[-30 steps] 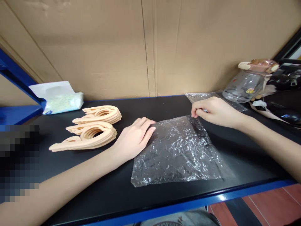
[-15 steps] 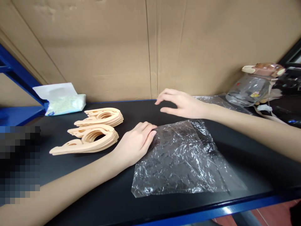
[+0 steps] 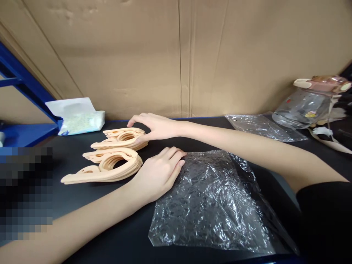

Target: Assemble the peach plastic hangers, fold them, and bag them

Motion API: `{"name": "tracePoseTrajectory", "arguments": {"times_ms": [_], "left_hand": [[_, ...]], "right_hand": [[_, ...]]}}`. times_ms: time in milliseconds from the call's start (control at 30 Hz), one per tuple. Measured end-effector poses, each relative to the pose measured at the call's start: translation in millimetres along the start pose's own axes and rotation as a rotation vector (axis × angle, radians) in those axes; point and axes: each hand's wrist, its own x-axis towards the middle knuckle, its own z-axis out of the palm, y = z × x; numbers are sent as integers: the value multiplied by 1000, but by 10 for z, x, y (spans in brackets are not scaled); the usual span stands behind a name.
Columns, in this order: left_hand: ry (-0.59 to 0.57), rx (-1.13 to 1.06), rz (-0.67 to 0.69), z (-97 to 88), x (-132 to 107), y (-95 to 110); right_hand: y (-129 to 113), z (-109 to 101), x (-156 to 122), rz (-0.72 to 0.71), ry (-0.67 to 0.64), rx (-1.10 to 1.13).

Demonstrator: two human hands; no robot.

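Observation:
Two stacks of beige plastic pieces, shaped like folded hangers, lie on the black tabletop at the left. My right hand (image 3: 152, 126) is at the right end of the far stack (image 3: 121, 138), its thumb on the near side and its curled fingers apart over the back. The near stack (image 3: 110, 167) sits just left of my left hand (image 3: 162, 170). My left hand's fingers are closed at the upper left edge of a crinkled clear plastic bag (image 3: 209, 205), which lies flat. The undersides of those fingers are hidden.
A tissue pack (image 3: 82, 123) stands at the back left, near a blue metal frame (image 3: 30, 91). Another clear plastic bag (image 3: 264, 126) lies at the back right beside a transparent bottle (image 3: 305, 106) with a strap. A cardboard wall (image 3: 137, 58) rises behind the table.
My right hand has moved left, from above the plastic bag to the far beige stack. My left hand stays at the bag's edge. The view has shifted slightly.

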Motion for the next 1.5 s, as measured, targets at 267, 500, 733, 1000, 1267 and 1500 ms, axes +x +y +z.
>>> {"name": "tracePoseTrajectory", "arguments": {"times_ms": [267,500,733,1000,1267,1500], "left_hand": [[-12,7,3,-2,12,-10],[-10,6,11,-1,-3,-11],[-7,13,0,-1,2,-10],[10,33,0,10,-10,2],[25,30,-19,30,8,7],[26,45,-38,26,15,25]], "right_hand": [[7,146,286,39,-65,60],[-37,171,318,45,1,25],[24,-43,84,74,123,98],[-11,-490,-975,266,266,80],[-497,-848,-2230,502,184,-389],[-854,-974,-2908,525,120,-639]]}}
